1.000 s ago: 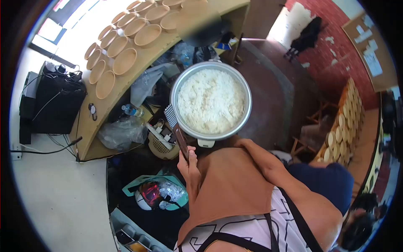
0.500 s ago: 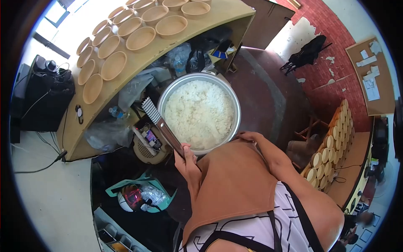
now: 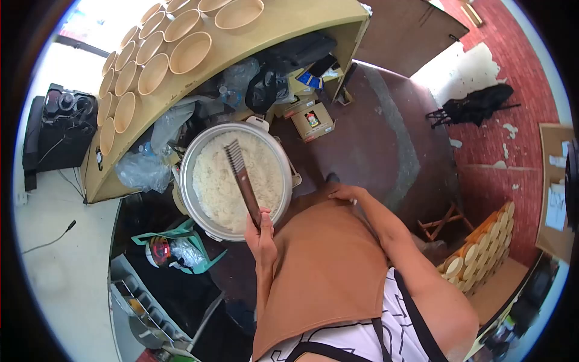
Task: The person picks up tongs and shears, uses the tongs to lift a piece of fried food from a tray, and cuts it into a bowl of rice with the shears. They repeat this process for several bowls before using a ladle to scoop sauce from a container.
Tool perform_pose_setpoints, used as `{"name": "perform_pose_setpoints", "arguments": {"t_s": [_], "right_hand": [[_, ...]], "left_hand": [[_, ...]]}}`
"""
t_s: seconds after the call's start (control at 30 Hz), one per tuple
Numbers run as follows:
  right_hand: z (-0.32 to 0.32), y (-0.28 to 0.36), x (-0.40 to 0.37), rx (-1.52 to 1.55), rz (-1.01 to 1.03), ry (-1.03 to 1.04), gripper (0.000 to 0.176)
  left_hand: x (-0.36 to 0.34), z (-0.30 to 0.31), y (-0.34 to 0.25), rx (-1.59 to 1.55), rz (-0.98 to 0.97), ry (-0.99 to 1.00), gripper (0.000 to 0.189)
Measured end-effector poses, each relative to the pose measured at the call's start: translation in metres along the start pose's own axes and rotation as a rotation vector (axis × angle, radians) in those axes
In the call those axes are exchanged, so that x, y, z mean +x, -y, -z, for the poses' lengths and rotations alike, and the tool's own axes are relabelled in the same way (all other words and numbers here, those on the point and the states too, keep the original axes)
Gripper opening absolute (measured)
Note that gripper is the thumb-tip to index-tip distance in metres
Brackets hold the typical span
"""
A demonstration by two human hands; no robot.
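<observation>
My left hand point(image 3: 260, 232) is closed around the brown handle of a tool with a slotted or toothed metal head point(image 3: 235, 160), held upright over a large round metal pot point(image 3: 188, 202). White, crumbly cooked rice point(image 3: 238, 187) fills much of the pot. The tool's head appears above the rice, not in it. My right hand point(image 3: 345, 193) rests at the lower edge of the brown apron point(image 3: 325, 259), fingers curled against the cloth and partly hidden.
Rows of brown paper bowls point(image 3: 190, 53) stand on the curved counter point(image 3: 271, 45). Under it are plastic bags and a cardboard box point(image 3: 312, 122). More stacked bowls point(image 3: 476, 256) are at right, beside a wooden folding stand point(image 3: 446, 223). A green bag point(image 3: 208, 259) lies at lower left.
The view has shifted, so the pot appears farther left. My left hand has brought the tool from the pot's left rim to above the rice. My right hand stays at the apron.
</observation>
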State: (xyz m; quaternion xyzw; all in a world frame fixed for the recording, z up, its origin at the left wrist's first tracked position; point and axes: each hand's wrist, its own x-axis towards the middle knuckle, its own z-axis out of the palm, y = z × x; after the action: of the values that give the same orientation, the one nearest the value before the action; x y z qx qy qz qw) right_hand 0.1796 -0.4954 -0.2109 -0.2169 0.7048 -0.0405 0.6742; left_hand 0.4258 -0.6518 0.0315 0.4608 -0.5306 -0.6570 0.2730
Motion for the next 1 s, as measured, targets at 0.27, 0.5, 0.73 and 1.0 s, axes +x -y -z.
{"name": "perform_pose_setpoints", "arguments": {"t_s": [0.27,0.5,0.73,1.0], "right_hand": [[0.172,0.025,0.032,-0.363,0.478,-0.276,0.033],[0.44,0.219,-0.137,-0.078,0.909,-1.402,0.031],[0.723,0.325,-0.037,-0.67,1.147,-1.353,0.036],[0.76,0.359,-0.053,-1.106,0.792,-0.953,0.037]], "left_hand": [[0.017,-0.063,0.0,0.007,-0.038,0.047,0.02],[0.032,-0.107,-0.004,-0.058,0.007,0.005,0.018],[0.047,-0.193,0.012,-0.058,0.125,-0.418,0.037],[0.009,-0.287,0.017,-0.302,0.093,-0.867,0.023]]}}
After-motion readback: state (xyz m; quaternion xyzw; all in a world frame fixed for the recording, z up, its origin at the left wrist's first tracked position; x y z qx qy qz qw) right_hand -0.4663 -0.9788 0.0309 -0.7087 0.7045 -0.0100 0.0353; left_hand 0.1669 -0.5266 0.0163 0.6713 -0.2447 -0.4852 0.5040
